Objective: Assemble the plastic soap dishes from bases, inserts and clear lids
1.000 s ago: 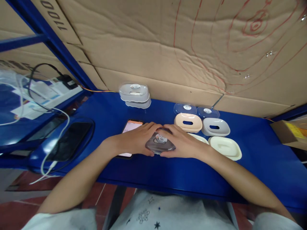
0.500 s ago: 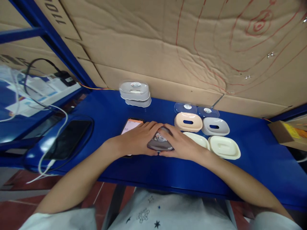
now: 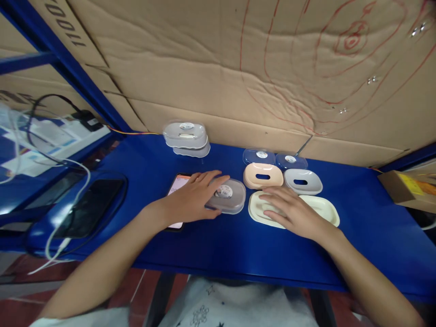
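Note:
A grey soap box with a clear lid and a round label point(image 3: 235, 200) lies on the blue table. My left hand point(image 3: 200, 195) rests over its left side, fingers apart. My right hand point(image 3: 289, 209) hovers over or touches a cream oval tray point(image 3: 256, 210), its fingers spread; contact is hard to make out. A second cream tray point(image 3: 329, 210) sits to the right, partly behind that hand. Behind them stand a peach slotted dish point(image 3: 250, 177) and a grey slotted dish point(image 3: 315, 179).
Two clear lids, a left one point(image 3: 254, 157) and a right one point(image 3: 299, 162), lie by the cardboard wall point(image 3: 190, 59). Stacked grey soap boxes point(image 3: 187, 134) stand at the back. A lit phone point(image 3: 175, 225) is under my left forearm. A dark phone point(image 3: 91, 204), cables and a carton point(image 3: 402, 190) flank the table.
My right hand has left the grey soap box and moved right to the near cream tray. My left hand has opened out and stays at the box, which now lies flatter.

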`<state>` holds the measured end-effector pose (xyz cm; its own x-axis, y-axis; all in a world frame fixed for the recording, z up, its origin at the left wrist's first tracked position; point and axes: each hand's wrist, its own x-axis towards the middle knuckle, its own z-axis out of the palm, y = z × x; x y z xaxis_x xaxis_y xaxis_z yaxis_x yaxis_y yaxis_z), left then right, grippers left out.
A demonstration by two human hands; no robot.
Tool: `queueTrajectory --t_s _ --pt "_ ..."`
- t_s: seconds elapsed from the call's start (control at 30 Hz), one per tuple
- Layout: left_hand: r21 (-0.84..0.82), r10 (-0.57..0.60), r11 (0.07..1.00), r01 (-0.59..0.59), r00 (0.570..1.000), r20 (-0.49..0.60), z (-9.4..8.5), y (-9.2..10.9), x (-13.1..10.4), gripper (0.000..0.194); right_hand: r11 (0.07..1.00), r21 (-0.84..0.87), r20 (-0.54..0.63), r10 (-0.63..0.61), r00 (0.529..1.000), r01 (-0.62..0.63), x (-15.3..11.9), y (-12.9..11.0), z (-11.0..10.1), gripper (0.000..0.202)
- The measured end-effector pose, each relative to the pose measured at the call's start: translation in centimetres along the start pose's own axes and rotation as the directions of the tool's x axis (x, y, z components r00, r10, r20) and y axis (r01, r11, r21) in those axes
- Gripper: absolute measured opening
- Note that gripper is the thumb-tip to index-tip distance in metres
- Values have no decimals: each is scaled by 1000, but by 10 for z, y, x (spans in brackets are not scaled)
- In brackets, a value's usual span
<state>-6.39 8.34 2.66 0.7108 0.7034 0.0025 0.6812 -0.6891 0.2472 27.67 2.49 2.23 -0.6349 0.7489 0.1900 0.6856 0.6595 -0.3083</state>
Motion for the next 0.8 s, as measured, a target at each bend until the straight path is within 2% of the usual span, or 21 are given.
queueTrajectory --t_s 0.13,0.23,0.5,0.8 --pt "204 -30 977 68 983 -183 4 -6 11 77 998 -21 -43 -68 997 67 2 -8 5 30" --pt "284 -48 950 131 959 -281 8 -6 17 65 993 -81 -80 -91 993 85 0 -9 5 30" --pt "237 -39 963 128 938 -346 17 -7 20 39 987 -124 -49 -111 993 104 -3 -8 8 25" --pt "191 -4 979 72 942 -335 13 -11 22 37 996 -48 -18 -78 997 77 -2 -6 15 26"
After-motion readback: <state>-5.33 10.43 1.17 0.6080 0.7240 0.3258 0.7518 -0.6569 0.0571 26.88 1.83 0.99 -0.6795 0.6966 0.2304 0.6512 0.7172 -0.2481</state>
